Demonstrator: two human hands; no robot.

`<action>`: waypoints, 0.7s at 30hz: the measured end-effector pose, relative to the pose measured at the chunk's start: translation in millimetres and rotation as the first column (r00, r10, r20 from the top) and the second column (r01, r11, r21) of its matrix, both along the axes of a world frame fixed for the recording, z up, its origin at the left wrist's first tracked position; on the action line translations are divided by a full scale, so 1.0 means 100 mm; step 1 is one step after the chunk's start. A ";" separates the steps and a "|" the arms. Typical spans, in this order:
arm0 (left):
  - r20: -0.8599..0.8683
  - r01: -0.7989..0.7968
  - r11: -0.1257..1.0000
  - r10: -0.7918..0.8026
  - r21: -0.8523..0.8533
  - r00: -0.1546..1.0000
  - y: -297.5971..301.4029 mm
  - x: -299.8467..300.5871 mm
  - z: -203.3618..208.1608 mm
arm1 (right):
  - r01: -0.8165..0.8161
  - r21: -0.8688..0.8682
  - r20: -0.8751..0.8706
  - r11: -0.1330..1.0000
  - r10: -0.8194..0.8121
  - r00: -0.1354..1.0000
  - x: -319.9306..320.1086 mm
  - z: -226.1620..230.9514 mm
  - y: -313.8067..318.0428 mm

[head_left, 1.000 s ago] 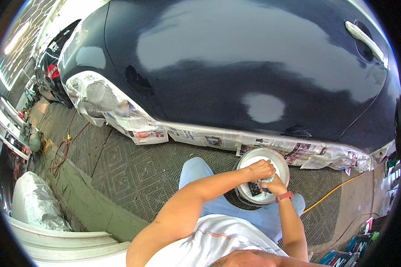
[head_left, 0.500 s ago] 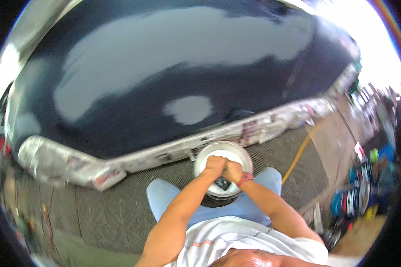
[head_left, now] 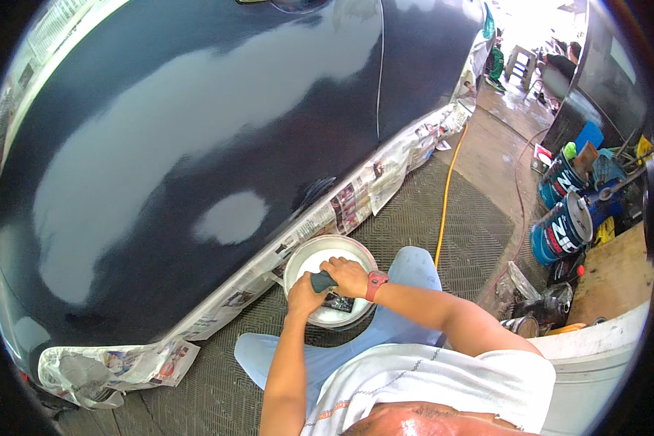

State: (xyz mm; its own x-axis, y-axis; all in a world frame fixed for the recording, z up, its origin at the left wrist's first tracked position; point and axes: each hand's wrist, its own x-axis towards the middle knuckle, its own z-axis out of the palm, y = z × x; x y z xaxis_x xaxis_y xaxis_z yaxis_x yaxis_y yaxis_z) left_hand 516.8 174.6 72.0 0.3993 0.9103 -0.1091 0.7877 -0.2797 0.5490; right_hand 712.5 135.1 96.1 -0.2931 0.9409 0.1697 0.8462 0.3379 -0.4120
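My left hand [head_left: 305,295] and my right hand [head_left: 350,277], with a red watch on its wrist, come together over a round pale bucket [head_left: 370,256]. Their fingers are closed around a small dark grey pad [head_left: 322,282]. Milky white liquid [head_left: 317,259] fills the bucket. Below my right hand, a black, shiny flat piece [head_left: 338,303] lies partly in the liquid. The bucket stands between my knees, beside a dark car panel [head_left: 218,174] with dull grey patches. Part of the pad is hidden under my fingers.
Newspaper masking [head_left: 341,211] runs along the panel's lower edge. A yellow hose [head_left: 451,189] crosses the ribbed mat [head_left: 414,207] on my right. Beyond it stand blue drums [head_left: 562,229], a wooden board [head_left: 614,272] and clutter.
The view has swung to the right, showing more of the drums. Between my hands, which were pressed together over the bucket, the dark pad now shows.
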 end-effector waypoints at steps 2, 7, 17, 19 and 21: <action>0.241 -0.043 0.993 0.016 0.107 0.970 -0.13 -0.08 -0.07 | 0.028 -0.087 -0.129 0.996 -0.039 0.991 0.07 0.00 -0.11; 0.447 -0.184 0.965 0.084 0.184 0.891 -0.23 -0.12 -0.32 | 0.114 -0.111 -0.441 0.987 -0.152 0.885 -0.06 -0.03 -0.42; 0.636 -0.354 0.925 0.190 0.139 0.747 -0.31 -0.08 -0.53 | 0.064 -0.063 -0.234 0.996 -0.077 0.969 -0.08 -0.77 -0.73; 0.646 -0.376 0.911 0.184 0.172 0.741 -0.29 -0.10 -0.59 | 0.102 -0.075 -0.247 0.992 -0.117 0.962 -0.14 -0.72 -0.71; 0.644 -0.373 0.913 0.185 0.167 0.742 -0.29 -0.09 -0.51 | 0.132 -0.129 -0.315 0.983 -0.167 0.934 -0.18 -0.63 -0.71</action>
